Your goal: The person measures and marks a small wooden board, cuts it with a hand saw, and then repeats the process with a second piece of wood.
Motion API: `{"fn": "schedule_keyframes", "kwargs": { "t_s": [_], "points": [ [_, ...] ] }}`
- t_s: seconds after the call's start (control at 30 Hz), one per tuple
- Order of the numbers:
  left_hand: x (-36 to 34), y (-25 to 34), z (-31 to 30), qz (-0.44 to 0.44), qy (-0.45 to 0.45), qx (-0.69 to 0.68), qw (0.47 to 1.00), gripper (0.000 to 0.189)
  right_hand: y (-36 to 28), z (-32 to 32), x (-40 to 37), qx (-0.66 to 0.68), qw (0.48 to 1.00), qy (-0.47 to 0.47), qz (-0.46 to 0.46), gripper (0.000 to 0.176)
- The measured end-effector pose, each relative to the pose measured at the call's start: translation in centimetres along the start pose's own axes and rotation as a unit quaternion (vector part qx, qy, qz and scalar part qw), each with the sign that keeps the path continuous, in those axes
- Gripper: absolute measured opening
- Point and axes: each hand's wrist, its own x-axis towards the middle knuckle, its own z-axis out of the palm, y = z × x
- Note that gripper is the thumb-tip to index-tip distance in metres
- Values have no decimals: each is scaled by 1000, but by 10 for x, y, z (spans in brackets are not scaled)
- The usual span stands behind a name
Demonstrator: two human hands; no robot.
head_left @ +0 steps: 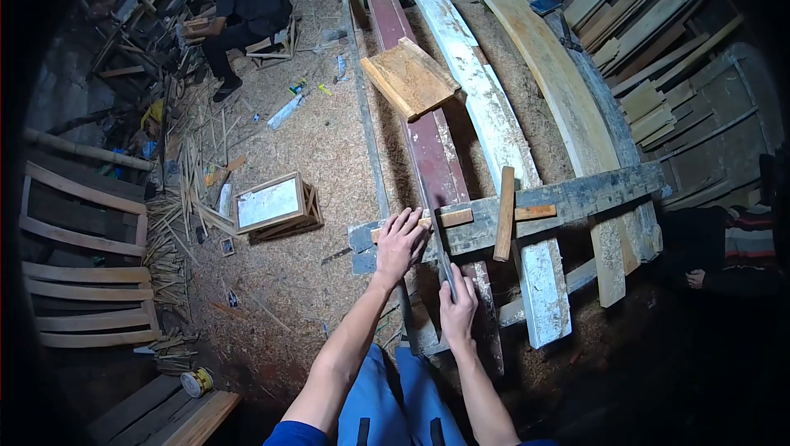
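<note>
My left hand presses down on a short wooden strip that lies along the weathered crosswise board. In my right hand is the near end of a long, thin, dark tool, its fingers wrapped round it. The tool crosses the strip just right of my left hand; its exact kind I cannot make out. A loose wooden stick lies across the board further right, over another short piece.
Long white and reddish planks run away from me, a wooden panel on top. A small framed box stands on the shavings. One person sits at the back left; another person's hand shows at right.
</note>
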Motion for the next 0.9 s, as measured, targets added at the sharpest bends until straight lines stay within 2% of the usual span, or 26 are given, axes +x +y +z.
{"fn": "schedule_keyframes", "kwargs": {
  "t_s": [0.1, 0.23, 0.27, 0.33, 0.43, 0.5, 0.6, 0.63, 0.73, 0.77, 0.9],
  "points": [
    [-1, -2, 0, 13, 6, 10, 1000, 37, 0, -8, 2, -32, 996, 59, -65, 41],
    [0, -8, -8, 25, 10, -10, 1000, 48, 16, -14, 22, -60, 996, 60, -27, 47],
    [-2, -12, -12, 22, 9, -32, 999, 51, 17, -12, 32, -124, 990, 56, -46, 49],
    [-7, -22, -24, 12, 77, -49, 996, 48, 23, 0, 44, -211, 973, 61, -72, 56],
    [-20, -41, -48, 11, 61, -3, 998, 50, 17, 15, 43, -241, 970, 25, -32, 62],
    [-28, -46, -67, 15, 35, 21, 999, 60, 6, 20, 40, -302, 953, -5, -29, 73],
    [-28, -51, -81, 8, 28, 9, 1000, 62, -10, 25, 42, -339, 940, -43, -6, 82],
    [-26, -53, -83, 5, 17, 5, 1000, 56, -12, 29, 43, -358, 933, -44, 2, 88],
    [-20, -63, -78, 18, 6, -4, 1000, 55, -18, 35, 43, -352, 934, -55, 36, 89],
    [-17, -65, -77, 16, 2, -12, 1000, 54, -23, 35, 43, -368, 927, -55, 43, 89],
    [5, -75, -83, 28, 5, -35, 999, 52, -33, 38, 55, -370, 928, 6, 42, 56]
  ]
}}
